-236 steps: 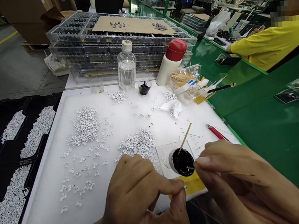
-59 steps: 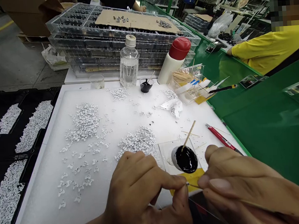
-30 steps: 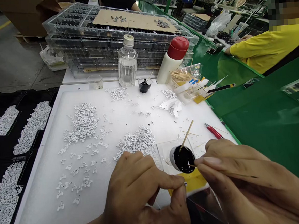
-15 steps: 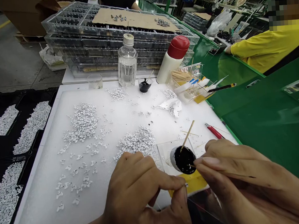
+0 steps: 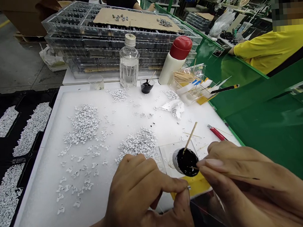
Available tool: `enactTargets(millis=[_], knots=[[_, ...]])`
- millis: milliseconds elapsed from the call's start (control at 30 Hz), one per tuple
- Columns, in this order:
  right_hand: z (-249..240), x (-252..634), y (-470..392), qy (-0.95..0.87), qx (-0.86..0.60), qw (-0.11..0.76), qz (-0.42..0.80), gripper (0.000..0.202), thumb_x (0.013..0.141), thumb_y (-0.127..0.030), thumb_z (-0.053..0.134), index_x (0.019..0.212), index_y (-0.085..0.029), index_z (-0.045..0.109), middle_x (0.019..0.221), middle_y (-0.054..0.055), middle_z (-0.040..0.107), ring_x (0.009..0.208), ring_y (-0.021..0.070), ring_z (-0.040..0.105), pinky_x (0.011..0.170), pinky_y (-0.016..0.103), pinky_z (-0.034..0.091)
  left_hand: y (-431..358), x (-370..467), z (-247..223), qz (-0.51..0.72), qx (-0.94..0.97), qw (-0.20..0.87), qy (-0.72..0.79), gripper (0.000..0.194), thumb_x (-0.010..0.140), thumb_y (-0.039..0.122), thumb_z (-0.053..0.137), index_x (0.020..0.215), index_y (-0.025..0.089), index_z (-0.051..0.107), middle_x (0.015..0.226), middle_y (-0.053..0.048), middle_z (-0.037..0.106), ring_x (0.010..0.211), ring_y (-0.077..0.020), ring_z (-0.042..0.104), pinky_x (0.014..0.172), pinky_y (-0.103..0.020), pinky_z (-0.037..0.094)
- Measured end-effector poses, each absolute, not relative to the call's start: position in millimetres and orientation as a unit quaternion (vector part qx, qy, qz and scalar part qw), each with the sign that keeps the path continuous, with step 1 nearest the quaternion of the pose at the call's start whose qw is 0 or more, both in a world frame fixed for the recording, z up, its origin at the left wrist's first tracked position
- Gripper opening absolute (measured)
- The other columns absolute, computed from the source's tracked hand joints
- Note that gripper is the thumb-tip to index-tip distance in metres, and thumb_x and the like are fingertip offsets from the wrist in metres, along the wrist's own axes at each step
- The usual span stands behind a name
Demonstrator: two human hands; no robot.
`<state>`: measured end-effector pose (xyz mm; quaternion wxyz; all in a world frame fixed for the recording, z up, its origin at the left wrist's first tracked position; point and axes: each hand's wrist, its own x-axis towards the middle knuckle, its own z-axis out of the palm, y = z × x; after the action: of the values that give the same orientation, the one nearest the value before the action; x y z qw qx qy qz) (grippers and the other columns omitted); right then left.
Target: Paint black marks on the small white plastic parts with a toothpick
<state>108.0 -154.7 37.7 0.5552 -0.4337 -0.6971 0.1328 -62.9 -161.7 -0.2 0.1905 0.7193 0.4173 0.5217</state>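
My left hand is closed in a pinch, thumb against forefinger, with the edge of a tiny white part peeking out. My right hand grips a thin wooden toothpick; its tip reaches into a small cup of black paint. Another wooden stick leans upright in that cup. The cup sits on a clear plastic base, beside a yellow patch. Just beyond my left hand lies a heap of small white parts.
More white parts lie on the white board and in the black tray. Behind stand a clear bottle, a red-capped flask, a toothpick box and stacked trays. A red-handled tool lies right. A yellow-sleeved person sits beyond.
My hands have hardly moved; the toothpick in my right hand has shifted slightly. At the back, another person's hand has come into view behind the stacked trays.
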Motion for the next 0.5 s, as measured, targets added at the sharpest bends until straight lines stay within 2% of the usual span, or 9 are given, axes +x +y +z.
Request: enactTargets(millis=[133,300,400,500], knots=[[30,115,-159,-0.691,-0.405,0.579,0.152,0.027,0.079,0.0,0.082,0.098,-0.018,0.081,0.084,-0.002,0.081,0.071,0.012,0.074,0.056,0.026,0.06,-162,-60,-2,0.522,0.718,0.194,0.418,0.022,0.079,0.0,0.065,0.075,0.022,0.065,0.053,0.007,0.056,0.051,-0.0119,0.046,0.058,-0.032,0.038],[17,112,-172,-0.659,-0.422,0.607,0.138,0.01,0.089,-0.019,0.084,0.098,-0.019,0.079,0.086,0.0,0.078,0.07,0.0128,0.069,0.073,0.036,0.063,-159,-59,2,0.523,0.717,0.197,0.417,0.02,0.079,0.001,0.066,0.076,0.021,0.067,0.055,0.006,0.057,0.052,-0.0122,0.048,0.057,-0.032,0.038],[18,111,-174,-0.678,-0.421,0.586,0.14,0.006,0.092,-0.022,0.082,0.096,-0.019,0.078,0.084,-0.001,0.077,0.071,0.0125,0.069,0.078,0.035,0.064,-158,-63,3,0.521,0.726,0.192,0.405,0.02,0.079,0.0,0.067,0.076,0.02,0.067,0.054,0.006,0.056,0.052,-0.0121,0.049,0.057,-0.032,0.039],[21,109,-174,-0.682,-0.424,0.576,0.15,0.003,0.092,-0.02,0.081,0.093,-0.019,0.079,0.081,-0.001,0.076,0.072,0.0121,0.07,0.074,0.031,0.064,-158,-65,0,0.526,0.725,0.19,0.402,0.02,0.079,0.0,0.067,0.075,0.02,0.066,0.053,0.006,0.054,0.051,-0.0115,0.047,0.056,-0.032,0.038]])
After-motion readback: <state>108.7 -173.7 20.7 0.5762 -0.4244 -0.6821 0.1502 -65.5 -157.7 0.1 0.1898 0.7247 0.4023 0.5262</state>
